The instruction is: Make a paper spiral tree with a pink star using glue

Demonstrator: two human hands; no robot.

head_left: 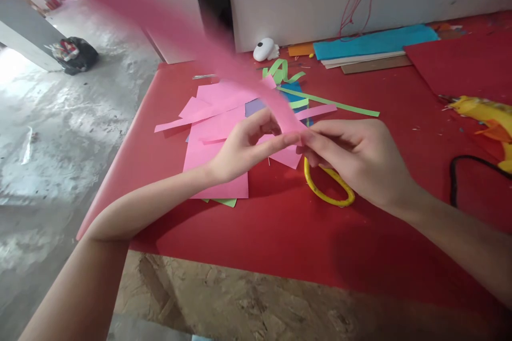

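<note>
Above the middle of the red surface [280, 234], the left hand [244, 152] and the right hand [356, 154] meet fingertip to fingertip, both pinched shut on the near end of a pink paper strip [192, 32]. The strip rises from the fingers up and to the far left, close to the camera and blurred. Under the right hand lie yellow-handled scissors [328, 194] flat on the surface, one handle loop showing just near the palm. Beneath and to the left of the left hand sits a loose pile of pink paper sheets [218, 170], with a green edge peeking out at its near side. Farther back, a long green strip [332, 102] lies slanted to the right of the pile, and a blue paper stack [376, 42] rests by the far wall. At the right edge lies a yellow glue gun [488, 114] with a black cord [460, 162] curling nearer.
</note>
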